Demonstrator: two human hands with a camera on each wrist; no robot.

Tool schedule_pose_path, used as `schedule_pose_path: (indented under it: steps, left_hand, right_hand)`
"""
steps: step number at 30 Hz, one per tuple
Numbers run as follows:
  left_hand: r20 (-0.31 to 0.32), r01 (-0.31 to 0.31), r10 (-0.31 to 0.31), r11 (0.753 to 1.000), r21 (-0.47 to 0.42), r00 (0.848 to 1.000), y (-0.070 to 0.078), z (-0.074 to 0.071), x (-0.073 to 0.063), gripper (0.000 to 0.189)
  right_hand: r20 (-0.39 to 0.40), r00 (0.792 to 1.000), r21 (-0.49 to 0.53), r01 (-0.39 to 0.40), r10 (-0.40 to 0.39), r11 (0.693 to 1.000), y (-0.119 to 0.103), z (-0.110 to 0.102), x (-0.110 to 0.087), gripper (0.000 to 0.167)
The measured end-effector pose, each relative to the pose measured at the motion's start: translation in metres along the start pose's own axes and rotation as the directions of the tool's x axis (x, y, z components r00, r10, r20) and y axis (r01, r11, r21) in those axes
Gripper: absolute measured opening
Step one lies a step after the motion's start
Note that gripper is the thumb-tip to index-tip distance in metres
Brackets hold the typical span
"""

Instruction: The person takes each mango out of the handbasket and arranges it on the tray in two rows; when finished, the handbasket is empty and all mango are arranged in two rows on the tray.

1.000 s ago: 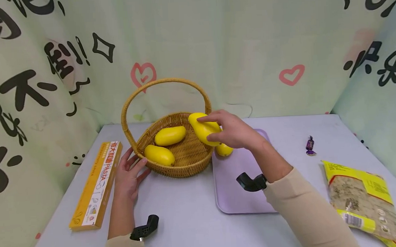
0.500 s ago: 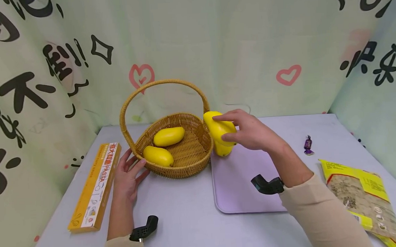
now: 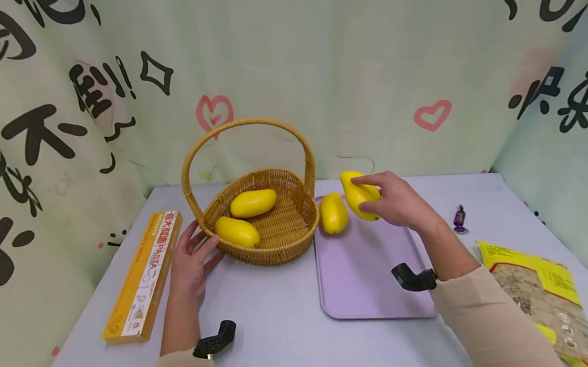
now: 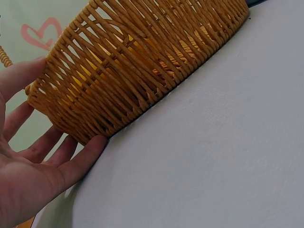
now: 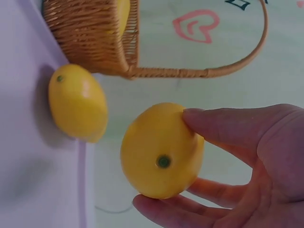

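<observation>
My right hand (image 3: 397, 200) holds a yellow mango (image 3: 359, 195) above the lilac tray (image 3: 374, 290), pinching it between thumb and fingers. The right wrist view shows the round end of this mango (image 5: 161, 152) with its green stem spot. Another mango (image 3: 334, 213) lies on the tray's back left corner, beside the basket. Two more, one mango (image 3: 253, 203) at the back and one mango (image 3: 237, 232) in front, lie inside the wicker basket (image 3: 287, 250). My left hand (image 3: 194, 261) grips the basket's left end, thumb and fingers spread against the wicker (image 4: 109, 71).
A yellow pasta box (image 3: 141, 277) lies left of my left hand. To the right are a purple-wrapped candy (image 3: 459, 219) and a yellow bag (image 3: 539, 292), partly behind the right sleeve. The basket's tall handle (image 3: 253, 121) arches over it. A printed curtain (image 3: 359, 91) hangs behind the table.
My right hand has carried its mango from over the basket's right rim to the right, over the tray. The mango on the tray now shows fully. My left hand stays on the basket.
</observation>
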State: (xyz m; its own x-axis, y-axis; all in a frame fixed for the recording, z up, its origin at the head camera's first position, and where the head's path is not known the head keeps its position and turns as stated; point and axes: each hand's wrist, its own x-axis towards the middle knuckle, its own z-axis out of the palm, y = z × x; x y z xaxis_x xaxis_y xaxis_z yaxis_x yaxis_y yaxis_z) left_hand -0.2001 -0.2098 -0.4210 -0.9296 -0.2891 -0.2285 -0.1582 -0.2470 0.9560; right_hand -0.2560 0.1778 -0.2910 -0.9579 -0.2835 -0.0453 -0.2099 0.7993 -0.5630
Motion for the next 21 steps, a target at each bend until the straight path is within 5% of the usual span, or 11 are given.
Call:
schedule_pose_path:
  steps: [21]
  left_hand:
    - [-0.012,-0.003,0.002,1.000,-0.010,1.000,0.000,0.000,-0.001,0.075]
  right_hand:
    - [0.012,0.984,-0.027,-0.179,0.179,0.984,0.055,0.030,0.021,0.059]
